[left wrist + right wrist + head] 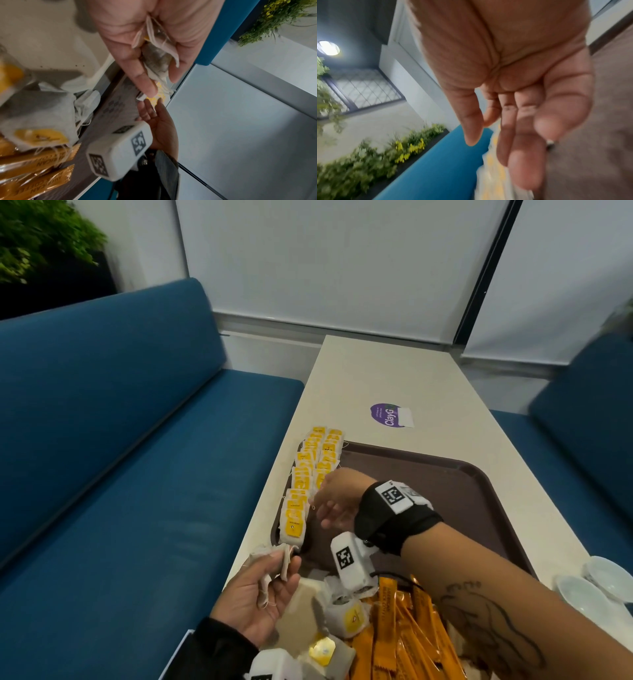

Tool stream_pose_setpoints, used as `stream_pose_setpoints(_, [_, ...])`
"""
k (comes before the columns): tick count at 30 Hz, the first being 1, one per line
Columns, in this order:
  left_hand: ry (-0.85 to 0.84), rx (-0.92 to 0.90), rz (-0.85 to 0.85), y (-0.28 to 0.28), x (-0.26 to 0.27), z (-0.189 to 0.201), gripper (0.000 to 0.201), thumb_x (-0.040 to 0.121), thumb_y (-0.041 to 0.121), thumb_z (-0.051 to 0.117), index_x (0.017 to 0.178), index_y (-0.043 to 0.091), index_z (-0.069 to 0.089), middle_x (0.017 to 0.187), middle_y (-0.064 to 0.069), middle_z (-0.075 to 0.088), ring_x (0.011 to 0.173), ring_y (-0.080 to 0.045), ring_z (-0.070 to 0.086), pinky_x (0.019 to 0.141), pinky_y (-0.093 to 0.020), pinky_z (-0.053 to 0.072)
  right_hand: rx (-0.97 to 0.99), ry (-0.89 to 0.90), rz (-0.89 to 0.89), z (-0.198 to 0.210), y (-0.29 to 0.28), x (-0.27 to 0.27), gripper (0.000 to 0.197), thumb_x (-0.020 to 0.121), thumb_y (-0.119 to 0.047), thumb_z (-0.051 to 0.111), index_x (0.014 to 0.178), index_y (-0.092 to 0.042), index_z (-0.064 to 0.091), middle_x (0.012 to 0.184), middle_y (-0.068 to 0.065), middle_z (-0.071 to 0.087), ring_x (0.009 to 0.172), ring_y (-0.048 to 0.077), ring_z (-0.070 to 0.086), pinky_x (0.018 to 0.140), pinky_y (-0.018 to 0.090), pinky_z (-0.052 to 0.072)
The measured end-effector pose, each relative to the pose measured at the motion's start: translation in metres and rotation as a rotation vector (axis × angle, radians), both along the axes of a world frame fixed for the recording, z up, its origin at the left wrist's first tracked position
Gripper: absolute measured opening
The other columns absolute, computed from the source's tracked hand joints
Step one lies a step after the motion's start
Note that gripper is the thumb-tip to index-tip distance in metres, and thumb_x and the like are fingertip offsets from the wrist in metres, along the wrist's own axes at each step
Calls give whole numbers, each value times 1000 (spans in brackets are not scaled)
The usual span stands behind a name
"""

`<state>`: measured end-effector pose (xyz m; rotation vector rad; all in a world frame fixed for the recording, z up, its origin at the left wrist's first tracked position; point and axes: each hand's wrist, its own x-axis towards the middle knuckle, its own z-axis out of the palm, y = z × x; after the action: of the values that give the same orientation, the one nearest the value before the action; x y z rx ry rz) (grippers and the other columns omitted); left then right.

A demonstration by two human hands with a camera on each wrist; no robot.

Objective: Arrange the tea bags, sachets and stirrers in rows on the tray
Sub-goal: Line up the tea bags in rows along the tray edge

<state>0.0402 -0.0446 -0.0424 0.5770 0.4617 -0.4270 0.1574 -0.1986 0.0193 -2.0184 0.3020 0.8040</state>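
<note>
A brown tray [442, 484] lies on the pale table [394, 378]. Two rows of yellow-tagged tea bags [310, 474] run along the tray's left edge. My left hand [260, 594] holds a small bunch of tea bags [270, 559] at the tray's near left corner; the same tea bags [156, 56] lie between its curled fingers [145, 81]. My right hand [334, 501] hovers over the near end of the rows with relaxed fingers [522, 155], holding nothing. Loose tea bags [346, 611] and orange coffee sachets [404, 631] are piled in front.
A blue bench seat [137, 474] runs along the table's left side, another [582, 422] on the right. A purple sticker [388, 415] is on the table beyond the tray. White dishes [596, 587] sit at the right edge.
</note>
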Motion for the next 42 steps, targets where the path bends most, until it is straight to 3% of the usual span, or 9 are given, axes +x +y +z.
stream_pose_setpoints(6, [-67, -3, -54, -12, -2, 11, 37, 72, 15, 61, 108, 4, 59, 87, -18, 71, 70, -23, 72, 47, -29, 57, 106, -381, 12, 42, -33, -33, 17, 87, -16, 66, 80, -13, 51, 64, 4, 65, 52, 13, 62, 39, 17, 34])
stream_pose_setpoints(11, [-74, -29, -79, -20, -5, 17, 51, 74, 29, 60, 119, 5, 57, 95, -20, 71, 75, -27, 72, 47, -31, 57, 90, -430, 168, 43, -44, -82, 14, 82, -5, 69, 82, -16, 61, 67, -5, 64, 53, 5, 58, 44, 17, 42])
stream_pose_setpoints(17, [-69, -3, -80, -24, -13, 18, 59, 74, 28, 59, 128, 4, 52, 96, -22, 71, 76, -28, 72, 48, -33, 57, 31, -481, 45, 17, -34, -115, 15, 84, -3, 63, 88, -17, 59, 77, 0, 61, 60, 8, 56, 60, 25, 52])
stream_pose_setpoints(20, [-59, -2, -83, -24, -18, 17, 53, 76, 27, 60, 124, 3, 55, 96, -22, 70, 76, -29, 72, 48, -35, 57, -62, -619, 206, 19, -30, -122, 36, 80, 4, 59, 89, -30, 63, 89, -6, 54, 74, 6, 51, 68, 22, 49])
stream_pose_setpoints(24, [-40, -9, -99, -25, -25, 22, 25, 90, 24, 52, 99, 2, 58, 70, -18, 70, 63, -25, 71, 48, -38, 58, -168, -685, 445, 22, -27, -123, 22, 79, -9, 71, 92, -27, 74, 86, -14, 48, 77, 1, 50, 73, 22, 49])
stream_pose_setpoints(28, [8, 18, -140, -25, -28, 25, 30, 92, 26, 53, 110, 3, 58, 87, -23, 71, 58, -27, 70, 44, -35, 56, -154, -726, 498, 19, -28, -121, 16, 74, -16, 77, 89, -23, 75, 82, -13, 47, 76, 4, 52, 73, 32, 52])
stream_pose_setpoints(33, [44, 9, -120, -24, -25, 25, 29, 91, 25, 53, 106, 1, 60, 81, -21, 70, 60, -25, 71, 43, -36, 56, -133, -788, 569, 13, -24, -122, 25, 75, -14, 76, 95, -28, 73, 88, -15, 45, 80, 10, 55, 73, 34, 52])
stream_pose_setpoints(36, [55, 5, -138, -23, -19, 24, 34, 92, 27, 53, 116, 4, 57, 94, -22, 68, 57, -26, 69, 43, -34, 56, -82, -775, 530, 11, -27, -117, 12, 74, -13, 78, 84, -19, 75, 86, -17, 47, 77, 4, 52, 75, 34, 52])
stream_pose_setpoints(42, [26, 46, -145, -16, -8, 23, 26, 93, 29, 47, 95, 6, 60, 82, -17, 73, 60, -24, 71, 37, -26, 52, 147, -667, 139, 24, -33, -91, 13, 82, -2, 69, 77, -13, 64, 68, -5, 61, 53, -5, 55, 55, 10, 45])
